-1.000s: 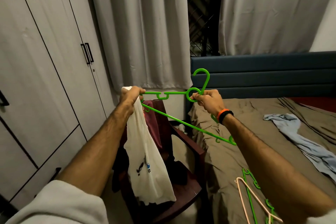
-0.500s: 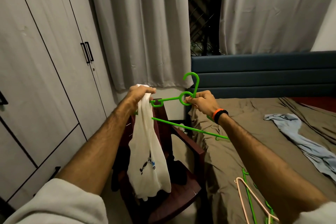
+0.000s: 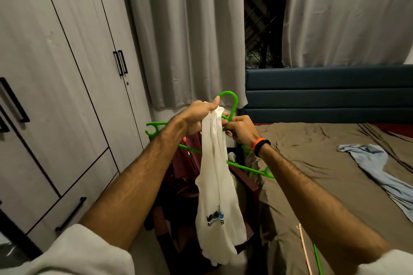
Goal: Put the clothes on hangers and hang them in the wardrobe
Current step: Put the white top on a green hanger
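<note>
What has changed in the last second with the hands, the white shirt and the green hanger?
The left hand carried the white shirt rightward along the green hanger, up to the right hand near the hook. Both grips stayed; the wardrobe doors remain closed.

The white garment point(image 3: 218, 196) carries a dark and blue printed logo low on its front; folds hide most of the lettering, leaving only "M" and "R" legible.

Grey curtains point(image 3: 187, 35) hang ahead of me, parted on a dark window grille point(image 3: 263, 18). To my right stands a bed point(image 3: 312, 163) in a brown sheet with a blue padded headboard point(image 3: 324, 91). A dark wooden chair point(image 3: 248, 185) sits below.
</note>
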